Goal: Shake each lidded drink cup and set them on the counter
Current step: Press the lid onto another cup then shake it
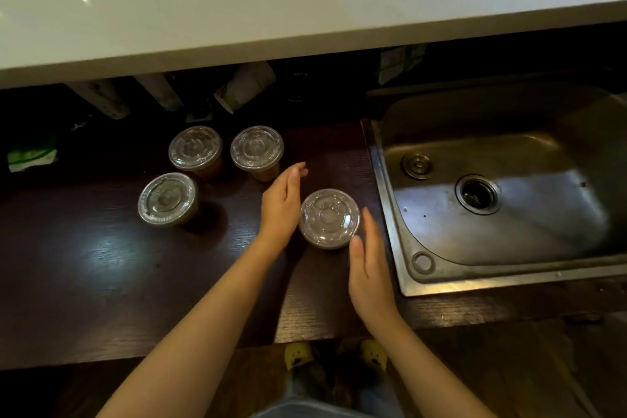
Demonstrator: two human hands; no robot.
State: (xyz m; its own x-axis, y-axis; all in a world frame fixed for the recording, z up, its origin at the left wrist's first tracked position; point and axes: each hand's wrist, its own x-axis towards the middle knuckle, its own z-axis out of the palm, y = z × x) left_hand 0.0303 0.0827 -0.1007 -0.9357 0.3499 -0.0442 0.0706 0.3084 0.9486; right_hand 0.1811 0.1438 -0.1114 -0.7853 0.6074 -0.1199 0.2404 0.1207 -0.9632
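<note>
The surface point(101, 282) is dark brown with fine wood grain. The cups point(268, 175) show amber-brown under clear lids point(195, 148). The sink point(543, 231) at right is dull steel grey. A pale grey-white ledge point(305, 10) spans the top. Lower centre, yellow slippers point(298, 355); far left, a green-and-white packet point(32, 154).

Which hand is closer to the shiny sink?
The right hand. It is between the lidded cup and the sink, close to the sink's rim. The left hand is on the cup's other side, farther from the sink.
</note>
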